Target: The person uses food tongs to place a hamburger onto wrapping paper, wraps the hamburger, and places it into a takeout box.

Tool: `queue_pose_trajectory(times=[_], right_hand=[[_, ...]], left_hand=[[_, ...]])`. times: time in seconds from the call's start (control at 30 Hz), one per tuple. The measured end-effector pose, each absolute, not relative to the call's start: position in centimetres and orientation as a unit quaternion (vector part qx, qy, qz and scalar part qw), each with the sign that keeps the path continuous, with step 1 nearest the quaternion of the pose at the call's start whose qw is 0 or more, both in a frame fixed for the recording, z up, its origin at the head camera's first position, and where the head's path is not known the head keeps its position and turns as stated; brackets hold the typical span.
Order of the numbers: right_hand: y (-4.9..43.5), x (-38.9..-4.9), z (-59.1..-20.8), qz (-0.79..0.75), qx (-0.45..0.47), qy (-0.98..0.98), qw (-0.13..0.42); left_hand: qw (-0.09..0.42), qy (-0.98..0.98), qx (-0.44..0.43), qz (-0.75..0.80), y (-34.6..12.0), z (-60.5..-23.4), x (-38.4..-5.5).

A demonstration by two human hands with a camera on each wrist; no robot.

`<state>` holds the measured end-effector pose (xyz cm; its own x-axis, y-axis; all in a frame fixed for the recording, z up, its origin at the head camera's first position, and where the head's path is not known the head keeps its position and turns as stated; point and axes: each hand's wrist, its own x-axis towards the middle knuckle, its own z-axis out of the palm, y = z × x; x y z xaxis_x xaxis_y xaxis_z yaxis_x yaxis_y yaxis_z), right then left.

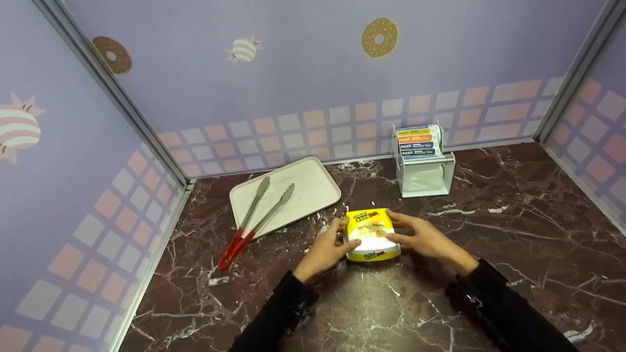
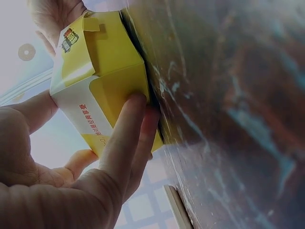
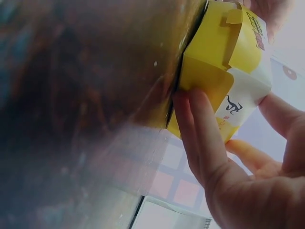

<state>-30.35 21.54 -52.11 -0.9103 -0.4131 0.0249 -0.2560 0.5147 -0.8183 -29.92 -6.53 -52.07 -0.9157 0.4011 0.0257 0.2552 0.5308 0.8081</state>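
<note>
A yellow and white cardboard burger box [image 1: 372,234], its lid down and printed with a burger picture, sits on the dark marbled table between both hands. My left hand [image 1: 325,249] grips its left side, thumb at the top front corner. On the opposite side my right hand [image 1: 428,238] holds it in the same way. In the left wrist view, fingers [image 2: 126,129] lie along the box's yellow lower wall [image 2: 121,83]. The right wrist view has fingers [image 3: 202,124] against the other side wall, and a small tab [image 3: 234,16] shows on the front.
Behind and to the left lies a cream tray [image 1: 318,188], with red-handled metal tongs [image 1: 249,225] resting across it and onto the table. A white label dispenser [image 1: 424,166] with colored label rolls stands at the back right. Patterned walls [image 1: 313,73] enclose the table's back and sides.
</note>
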Motion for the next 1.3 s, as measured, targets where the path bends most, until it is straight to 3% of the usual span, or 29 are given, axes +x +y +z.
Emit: queue_pose_trajectory(times=[0.7,1.07,1.3], right_hand=[[21.4,-30.2,-52.1,-0.467,-0.187,0.86,0.092],[21.4,-30.1,-52.0,-0.449,-0.197,0.869,0.064],[20.8,-29.4,-52.1,-0.407,-0.221,0.886,-0.022]], left_hand=[[0.067,0.873,0.206,0.438,-6.6,-52.2,-29.8],[0.0,0.904,0.214,0.37,-6.5,-51.8,-29.3],[0.078,0.915,0.243,0.312,-6.8,-51.5,-28.3]])
